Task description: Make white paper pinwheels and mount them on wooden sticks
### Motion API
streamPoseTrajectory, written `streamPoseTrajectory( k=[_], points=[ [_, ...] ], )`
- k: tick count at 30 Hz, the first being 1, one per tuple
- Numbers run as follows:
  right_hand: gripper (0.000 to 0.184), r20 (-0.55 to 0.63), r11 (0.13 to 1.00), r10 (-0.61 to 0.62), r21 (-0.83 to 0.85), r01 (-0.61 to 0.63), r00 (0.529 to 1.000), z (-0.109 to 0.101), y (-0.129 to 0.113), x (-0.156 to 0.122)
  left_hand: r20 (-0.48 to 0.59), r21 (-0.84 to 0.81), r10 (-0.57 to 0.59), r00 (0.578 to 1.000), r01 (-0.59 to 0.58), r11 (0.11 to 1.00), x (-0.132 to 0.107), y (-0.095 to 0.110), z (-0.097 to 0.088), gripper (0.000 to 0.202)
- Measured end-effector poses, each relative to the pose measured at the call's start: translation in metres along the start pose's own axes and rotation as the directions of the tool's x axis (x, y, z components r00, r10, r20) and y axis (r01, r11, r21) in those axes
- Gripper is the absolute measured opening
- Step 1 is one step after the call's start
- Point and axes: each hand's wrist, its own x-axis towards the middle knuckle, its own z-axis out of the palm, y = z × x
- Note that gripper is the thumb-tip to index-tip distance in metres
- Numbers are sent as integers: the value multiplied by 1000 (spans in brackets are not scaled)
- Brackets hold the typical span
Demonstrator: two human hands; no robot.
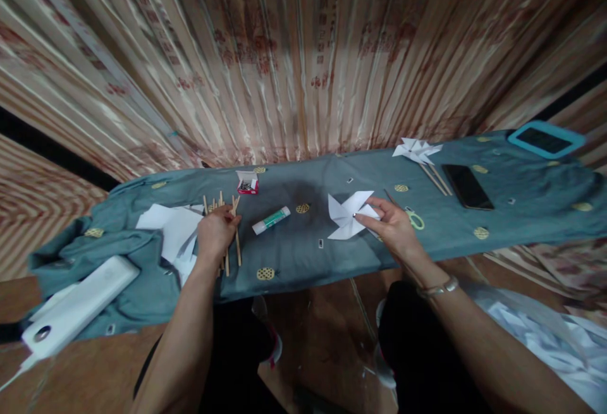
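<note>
A white paper pinwheel [344, 212] is pinched at its middle by my right hand [391, 227], thumb on the centre where a small dark pin shows. To the left, my left hand [217, 232] reaches into a group of thin wooden sticks [227, 261], its fingers closed on the upper end of one stick [238, 240]. The hand covers part of the other sticks. Between the hands lies a glue stick [271, 220], and behind it stands an open little red-and-white box [248, 182] of small metal pins. Scissors with light green handles [416, 219] lie partly hidden behind my right hand.
White paper pieces [177, 234] lie left of the sticks, near a white device with a cord [80, 306]. At right are finished-looking pinwheels on sticks [418, 152], a black phone [467, 186] and a blue-framed tablet [545, 140]. A plastic bag of white paper [545, 338] sits below right.
</note>
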Motion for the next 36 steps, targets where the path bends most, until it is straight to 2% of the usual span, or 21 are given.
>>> streamPoseTrajectory(
  k=[5, 12, 16, 20, 22, 24, 27, 30, 32, 36],
  points=[
    [56, 7, 1000, -3, 17, 2, 1000, 0, -1, 0, -22, 29, 7, 1000, -7, 1000, 2, 5, 3, 34],
    [55, -9, 999, -31, 14, 31, 999, -1, -4, 0, -13, -182, -89, 996, 85, 980, 2, 13, -3, 24],
    [55, -13, 999, -27, 35, 27, 1000, -6, -5, 0, -98, -340, -39, 994, 4, 940, -10, 27, -15, 21],
    [55, 4, 999, -27, 38, 27, 1000, -14, -8, -2, -126, -567, 30, 992, -97, 818, -31, 57, -18, 24],
    [55, 0, 998, -36, 50, 36, 999, -17, -11, -4, -74, -676, 72, 995, -103, 730, -47, 78, -13, 23],
    [55, 1, 997, -39, 62, 39, 999, -20, -15, -7, 49, -777, 157, 986, -61, 627, -67, 101, -6, 23],
    [54, 16, 997, -39, 64, 38, 999, -25, -20, -10, 275, -850, 261, 925, 107, 516, -102, 129, 7, 21],
    [54, 60, 997, -46, 60, 43, 997, -28, -24, -14, 449, -851, 227, 864, 336, 404, -136, 146, 18, 23],
    [53, 92, 997, -49, 59, 44, 995, -30, -25, -18, 563, -809, 184, 806, 492, 322, -157, 151, 26, 29],
    [50, 145, 999, -17, 53, 9, 989, -28, -25, -30, 692, -722, 91, 717, 691, 42, -187, 155, 42, 34]
  ],
)
